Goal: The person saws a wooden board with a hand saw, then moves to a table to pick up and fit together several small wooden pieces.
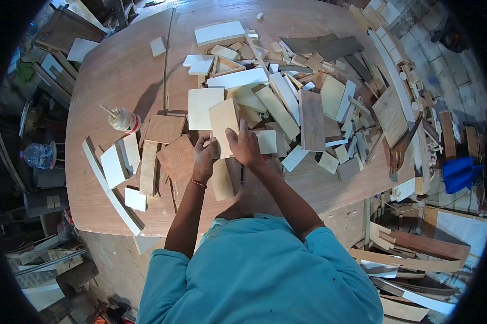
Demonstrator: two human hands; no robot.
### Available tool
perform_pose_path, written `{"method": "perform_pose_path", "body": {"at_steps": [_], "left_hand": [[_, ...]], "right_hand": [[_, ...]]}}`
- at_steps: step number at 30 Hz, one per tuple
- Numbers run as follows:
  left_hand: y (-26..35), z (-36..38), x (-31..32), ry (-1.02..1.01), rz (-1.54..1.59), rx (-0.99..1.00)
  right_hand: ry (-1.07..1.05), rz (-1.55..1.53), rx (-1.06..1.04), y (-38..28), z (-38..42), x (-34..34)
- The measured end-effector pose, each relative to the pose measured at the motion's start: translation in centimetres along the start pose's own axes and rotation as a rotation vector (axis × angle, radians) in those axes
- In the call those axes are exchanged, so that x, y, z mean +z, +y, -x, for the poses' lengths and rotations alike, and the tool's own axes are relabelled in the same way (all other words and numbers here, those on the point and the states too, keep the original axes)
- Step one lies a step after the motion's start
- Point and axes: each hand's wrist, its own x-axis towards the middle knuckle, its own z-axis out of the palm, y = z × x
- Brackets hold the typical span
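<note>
A pale wooden block (pixel 223 114) is held over the table's near middle. My left hand (pixel 203 157) pinches its lower left edge, thumb and fingers closed. Across its lower right part lies my right hand (pixel 244 144), fingers bent onto the face and edge. Just below the block, a second tan wooden piece (pixel 222 182) rests near the table edge. Beside that piece is a thin dark stick-like object (pixel 242 174), too small to name. A whitish square board (pixel 204 108) lies behind the block's left side, and a small pale board (pixel 266 142) sits right of my right hand.
A large pile of wood offcuts (pixel 278 102) covers the table's middle and right. On the left stand a glue bottle (pixel 126 121) with a stick in it, brown blocks (pixel 165 128) and a long white-edged strip (pixel 108 186). More scrap wood (pixel 416 248) lies on the floor at right.
</note>
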Motion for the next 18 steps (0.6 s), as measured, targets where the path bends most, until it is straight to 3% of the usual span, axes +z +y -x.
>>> {"method": "perform_pose_path", "body": {"at_steps": [7,9,10,15,17,18], "left_hand": [[-1.4,-1.7,-1.2,-0.033,0.069,-0.058],[-2.0,-1.6,-1.1,0.013,0.05,-0.07],[-2.1,-1.5,-1.2,0.015,0.05,-0.073],[-2.2,0.0,-1.9,0.057,-0.06,-0.136],[-2.2,0.6,-2.5,0.068,-0.028,-0.127],[-2.3,1.0,-3.0,0.077,0.002,-0.12]], "right_hand": [[0.06,-0.043,-0.092,2.8,-4.3,1.5],[0.116,-0.166,-0.07,3.7,-5.6,1.4],[0.027,-0.182,0.011,4.2,-6.5,1.1],[0.036,-0.133,0.07,6.2,-8.2,-1.3],[0.319,0.349,0.028,9.9,-8.9,-0.9],[0.334,0.459,0.018,10.4,-8.5,-1.9]]}}
